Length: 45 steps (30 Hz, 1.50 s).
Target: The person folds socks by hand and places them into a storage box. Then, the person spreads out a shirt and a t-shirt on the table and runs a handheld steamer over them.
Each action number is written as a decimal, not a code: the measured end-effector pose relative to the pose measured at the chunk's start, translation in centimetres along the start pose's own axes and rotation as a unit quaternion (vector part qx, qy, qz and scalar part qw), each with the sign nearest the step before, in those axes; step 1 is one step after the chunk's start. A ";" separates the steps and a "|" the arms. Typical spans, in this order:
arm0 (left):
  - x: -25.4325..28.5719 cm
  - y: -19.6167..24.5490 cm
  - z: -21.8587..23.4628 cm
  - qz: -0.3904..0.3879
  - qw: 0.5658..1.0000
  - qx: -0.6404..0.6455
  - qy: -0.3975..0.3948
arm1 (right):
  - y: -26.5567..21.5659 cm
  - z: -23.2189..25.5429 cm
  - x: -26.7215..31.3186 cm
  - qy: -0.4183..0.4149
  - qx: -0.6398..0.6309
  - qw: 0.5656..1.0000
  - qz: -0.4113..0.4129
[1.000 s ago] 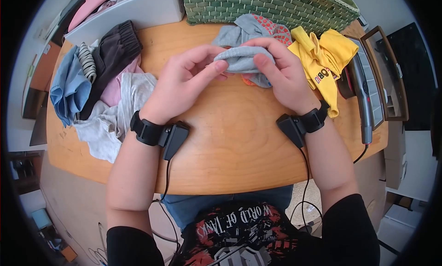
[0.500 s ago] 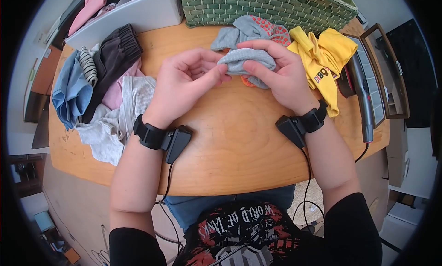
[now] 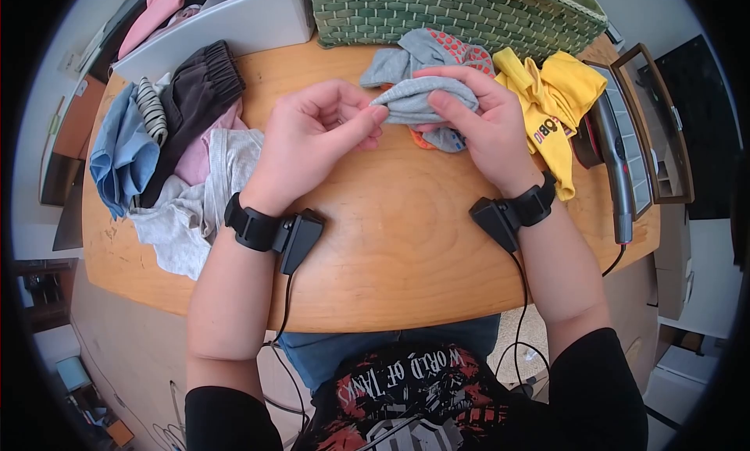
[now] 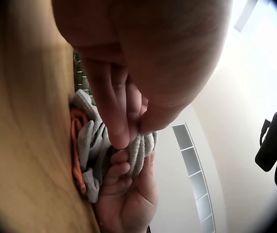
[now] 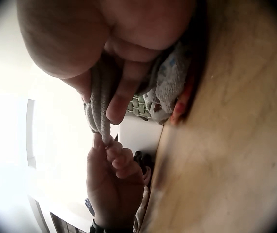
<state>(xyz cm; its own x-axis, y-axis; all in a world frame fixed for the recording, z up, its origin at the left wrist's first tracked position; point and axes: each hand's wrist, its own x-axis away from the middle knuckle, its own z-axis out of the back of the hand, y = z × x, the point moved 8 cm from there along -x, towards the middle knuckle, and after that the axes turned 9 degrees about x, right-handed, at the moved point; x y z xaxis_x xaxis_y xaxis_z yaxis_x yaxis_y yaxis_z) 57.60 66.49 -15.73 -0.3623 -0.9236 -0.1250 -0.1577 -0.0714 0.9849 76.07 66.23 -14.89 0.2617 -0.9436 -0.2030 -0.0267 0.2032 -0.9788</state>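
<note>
A bunched grey sock (image 3: 418, 98) is held up over the far middle of the table, its ribbed folds gathered together. My right hand (image 3: 492, 123) grips it, thumb across the near side and fingers behind. At the sock's left end, my left hand (image 3: 324, 135) pinches the edge between thumb and forefinger; the right wrist view shows this pinch on the ribbed cloth (image 5: 99, 116). Just behind my hands lie more grey socks (image 3: 391, 64) with red dots and orange parts, partly covered by the held one.
On the left are a light grey garment (image 3: 176, 224), dark trousers (image 3: 187, 92) and folded blue cloth (image 3: 125, 158). A yellow garment (image 3: 551, 99) lies right, beside a black corded styling tool (image 3: 617, 162). A green woven basket (image 3: 437, 14) and white bin (image 3: 226, 33) stand behind.
The sock has shifted slightly right in my right hand and its folds look different. My left fingers have moved to its outer left tip. The other clothes have stayed in place.
</note>
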 end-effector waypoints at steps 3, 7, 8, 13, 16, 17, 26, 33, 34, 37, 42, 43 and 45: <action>-0.1 0.0 0.1 -0.009 1.000 -0.019 0.007 | 0.1 0.1 -0.1 0.003 -0.022 1.000 -0.009; -0.1 0.1 0.2 -0.026 0.999 -0.024 0.012 | 0.1 -0.1 0.0 0.005 -0.011 1.000 -0.009; -0.1 0.1 0.2 -0.028 0.999 -0.022 0.013 | 0.2 -0.2 0.0 0.006 -0.009 1.000 -0.010; -0.1 0.0 0.0 -0.009 1.000 -0.008 -0.013 | 0.3 -0.2 0.1 0.007 -0.007 1.000 -0.012; 0.0 -0.1 -0.2 -0.001 0.999 0.022 -0.031 | 0.3 -0.2 0.1 0.017 0.002 1.000 -0.016; 0.0 0.0 -0.3 -0.003 0.998 0.043 -0.036 | 0.4 -0.1 0.1 0.019 0.003 1.000 -0.017; -0.1 0.7 -1.4 -0.057 0.998 0.017 -0.024 | 0.1 -0.9 0.4 0.000 0.014 1.000 -0.006; -0.2 -0.4 -0.5 -0.006 0.996 0.079 -0.047 | 0.3 -0.8 0.3 -0.008 0.018 0.999 -0.038; -0.1 -0.4 -0.5 -0.016 0.996 0.074 -0.049 | 0.3 -0.6 0.3 -0.009 0.018 0.999 -0.038; -0.1 -0.1 -0.5 -0.018 0.996 0.059 -0.057 | 0.7 -0.3 0.2 -0.026 -0.011 0.998 -0.052; -0.1 -0.1 -0.3 -0.009 0.997 0.040 -0.068 | 0.9 -0.3 0.4 -0.044 -0.045 0.997 -0.054; -0.1 -0.2 -0.2 0.000 0.996 0.057 -0.075 | 0.9 -0.2 0.4 -0.045 -0.045 0.996 -0.054; -0.1 0.0 -0.3 0.008 0.994 0.074 -0.082 | 0.6 -0.4 0.4 -0.074 -0.054 0.995 -0.037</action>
<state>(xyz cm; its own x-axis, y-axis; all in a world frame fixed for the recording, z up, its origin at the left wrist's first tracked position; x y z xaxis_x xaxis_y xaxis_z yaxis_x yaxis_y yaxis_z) 57.91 66.43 -15.72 -0.5096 -0.8492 -0.1387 -0.2787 0.0104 0.9603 75.79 65.83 -15.56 0.4057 -0.9044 -0.1322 -0.1030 0.0985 -0.9898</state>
